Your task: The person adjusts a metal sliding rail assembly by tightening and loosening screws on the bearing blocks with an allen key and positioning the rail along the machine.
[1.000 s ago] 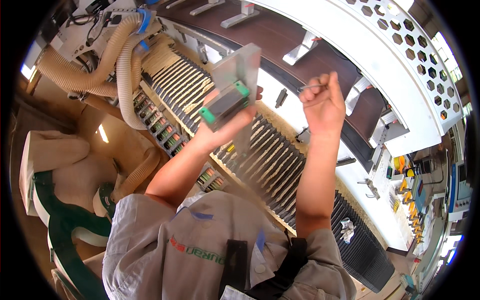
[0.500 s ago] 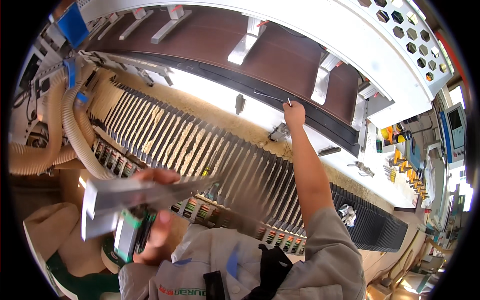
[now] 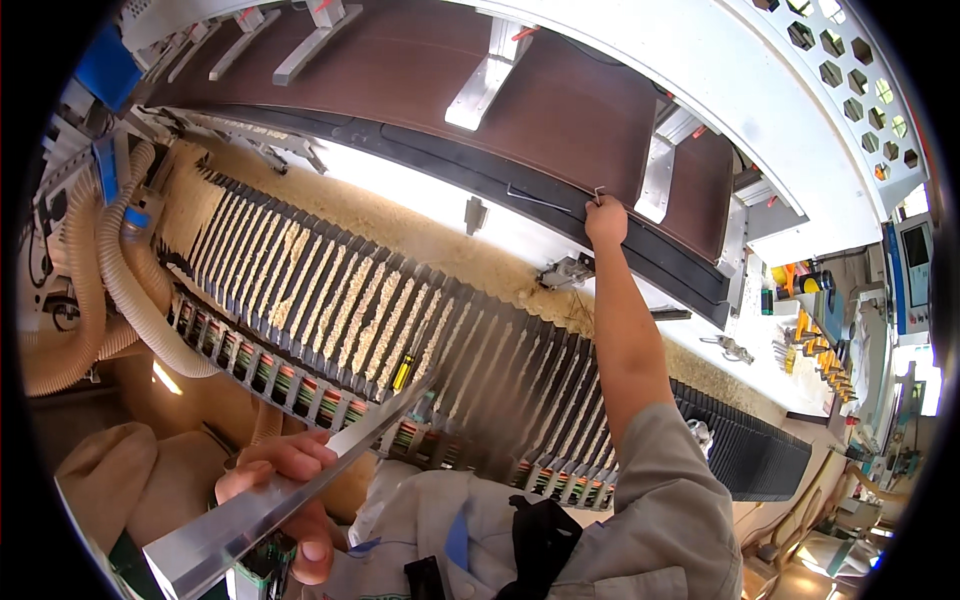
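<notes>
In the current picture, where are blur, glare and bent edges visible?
Head view: a hazy smear over the black bellows, beyond the metal bar; head view: a glaring white patch at far right; head view: the black rail looks bowed.

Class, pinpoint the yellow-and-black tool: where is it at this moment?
In the head view, the yellow-and-black tool lies slightly left of centre on the ridged black bellows, just above the far end of the silver bar in the left hand.

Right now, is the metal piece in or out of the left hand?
In: the left hand grips the metal piece, fingers on one side, thumb on the other.
</notes>
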Available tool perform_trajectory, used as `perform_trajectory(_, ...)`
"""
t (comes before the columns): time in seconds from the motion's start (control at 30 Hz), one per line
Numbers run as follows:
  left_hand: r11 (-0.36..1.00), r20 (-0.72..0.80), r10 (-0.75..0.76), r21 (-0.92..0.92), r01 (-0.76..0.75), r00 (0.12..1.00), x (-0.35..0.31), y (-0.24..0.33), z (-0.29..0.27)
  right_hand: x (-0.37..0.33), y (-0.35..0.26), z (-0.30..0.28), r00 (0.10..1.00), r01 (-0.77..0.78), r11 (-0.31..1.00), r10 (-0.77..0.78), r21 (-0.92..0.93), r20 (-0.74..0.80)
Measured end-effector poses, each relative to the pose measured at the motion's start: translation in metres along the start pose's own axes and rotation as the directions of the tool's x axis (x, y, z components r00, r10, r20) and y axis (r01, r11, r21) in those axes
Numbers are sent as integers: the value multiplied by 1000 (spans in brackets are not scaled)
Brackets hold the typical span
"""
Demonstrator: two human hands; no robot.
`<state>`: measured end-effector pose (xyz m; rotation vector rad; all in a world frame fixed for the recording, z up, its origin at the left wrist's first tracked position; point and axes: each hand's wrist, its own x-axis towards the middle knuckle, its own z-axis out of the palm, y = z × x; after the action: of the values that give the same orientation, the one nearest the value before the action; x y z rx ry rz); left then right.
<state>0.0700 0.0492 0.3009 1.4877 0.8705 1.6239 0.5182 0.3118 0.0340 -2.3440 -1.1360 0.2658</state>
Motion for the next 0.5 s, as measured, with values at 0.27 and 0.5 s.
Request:
perform_trajectory(0.27,999,3,2,-40,-1,1000,0,0,2,3,-14,-7,1000,7,993,-5,-114,24)
perform_trajectory(0.5,999,101,-17,-33,21,995,-9,15,-5,-5,-8,-9,994,32,981,-12,-193,107)
